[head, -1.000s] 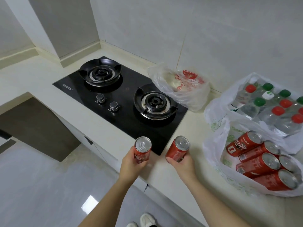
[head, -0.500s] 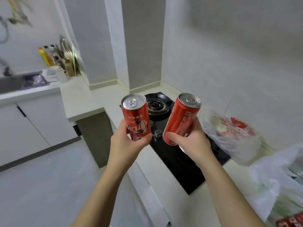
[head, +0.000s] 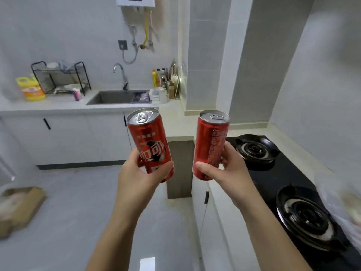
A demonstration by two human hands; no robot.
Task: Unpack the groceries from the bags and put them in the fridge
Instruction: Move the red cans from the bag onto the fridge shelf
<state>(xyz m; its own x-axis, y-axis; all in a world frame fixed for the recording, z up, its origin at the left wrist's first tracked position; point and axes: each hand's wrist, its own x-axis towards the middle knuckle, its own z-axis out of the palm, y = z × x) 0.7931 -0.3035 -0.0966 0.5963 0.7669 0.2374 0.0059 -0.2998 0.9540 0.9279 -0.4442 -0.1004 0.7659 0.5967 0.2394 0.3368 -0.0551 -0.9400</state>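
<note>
Two red soda cans held up in front of me, one per hand. My left hand [head: 140, 178] wraps the lower half of the left can [head: 150, 141], fingers and thumb curled round it. My right hand [head: 230, 173] grips the right can [head: 211, 145] low down, thumb on the near side. The cans are apart, both roughly upright and slightly tilted. Black gas hob [head: 273, 177] on the counter to my right; blurred plastic bag [head: 343, 208] at the right edge. Sink [head: 117, 97] across the room.

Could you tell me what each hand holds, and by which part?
Left hand grips a tall red aluminium can by its lower half; right hand, a second red can likewise.
</note>
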